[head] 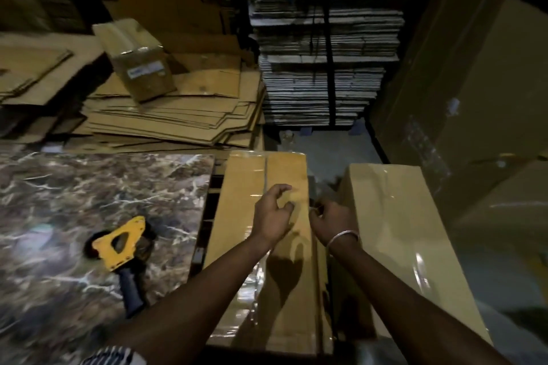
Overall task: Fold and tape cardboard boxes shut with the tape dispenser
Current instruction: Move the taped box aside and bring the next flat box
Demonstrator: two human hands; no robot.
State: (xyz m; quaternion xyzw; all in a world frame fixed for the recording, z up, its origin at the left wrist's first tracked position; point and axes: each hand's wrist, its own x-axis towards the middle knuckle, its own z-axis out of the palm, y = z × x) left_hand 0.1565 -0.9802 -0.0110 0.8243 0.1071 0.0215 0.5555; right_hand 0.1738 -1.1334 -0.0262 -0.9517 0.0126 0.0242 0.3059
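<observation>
A long closed cardboard box (255,187) lies lengthwise in front of me, with glossy clear tape over its centre seam. My left hand (274,213) hovers over the box top, fingers loosely curled and thumb apart, holding nothing I can see. My right hand (333,218), a metal bangle on its wrist, has its fingers curled at the box's right edge; whether they pinch anything is unclear. The yellow tape dispenser (120,241) with a dark handle lies on the marble table top (74,187) to the left, out of both hands.
A second taped box (394,216) lies along the right side of the first. Piles of flat cardboard sheets (178,115) with a small sealed box (139,65) on them lie beyond the table. Strapped cardboard bundles (323,53) rise behind, and large cartons (474,83) stand at right.
</observation>
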